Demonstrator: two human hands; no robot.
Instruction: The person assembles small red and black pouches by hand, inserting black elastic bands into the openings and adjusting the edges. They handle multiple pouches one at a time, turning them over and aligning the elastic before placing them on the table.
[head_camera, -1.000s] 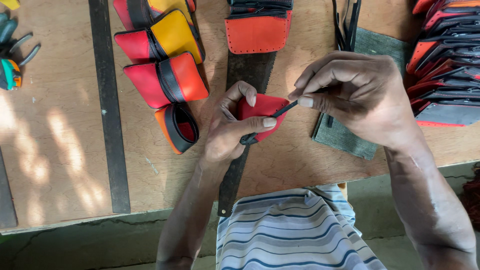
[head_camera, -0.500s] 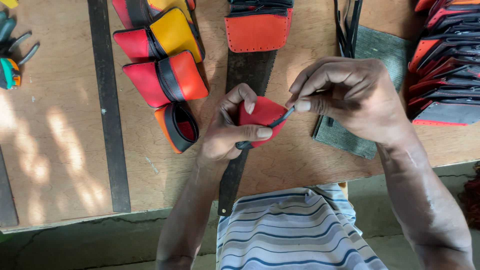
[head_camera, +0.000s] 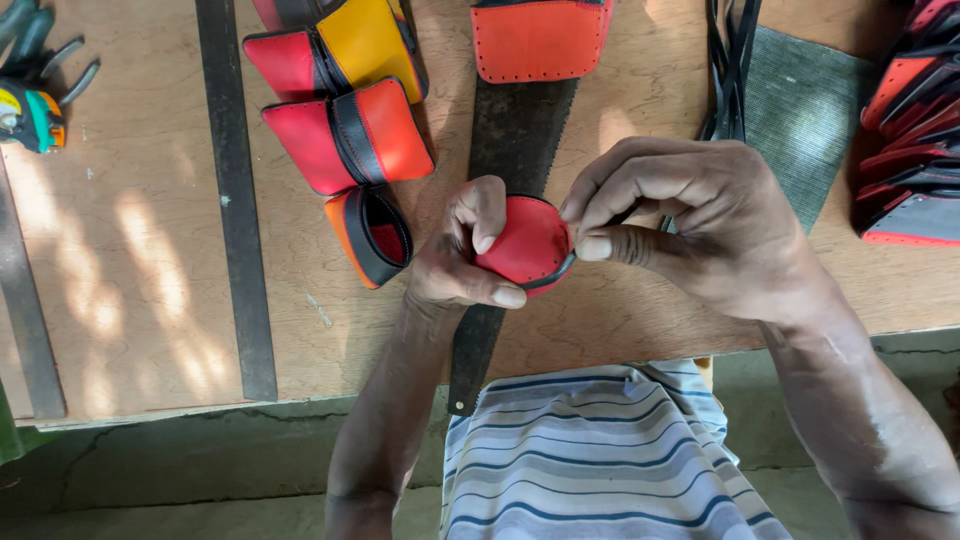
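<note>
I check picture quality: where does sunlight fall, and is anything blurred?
Head view: dappled sun patches lie on the wooden table at left; the left hand and right hand holding the round red leather piece look sharp; the striped shirt sits in shade.

Bright daylight, pretty sharp overall. Dappled sun patches on the wooden surface (head_camera: 150, 250) well left of the fingers (head_camera: 487, 215), soft shadows under them, edges curve slightly, no real glare.
</note>
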